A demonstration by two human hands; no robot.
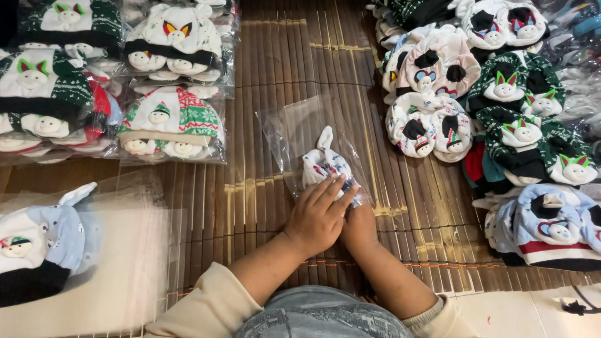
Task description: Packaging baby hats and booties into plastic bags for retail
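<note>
So both hands are right in the middle of the brown bamboo slat mat (288,56). The left hand (318,215) lies flat with fingers spread, pressing on a small white patterned baby hat (325,166) sitting half inside a clear plastic bag (294,125). The right hand (359,224) is tucked just beside it, mostly hidden, so can't tell its grip. Far left there are bagged stacks of knitted hats (172,122), right side has a loose pile of animal-face hats (501,106), and near left a stack of flat clear bags (131,250).
</note>
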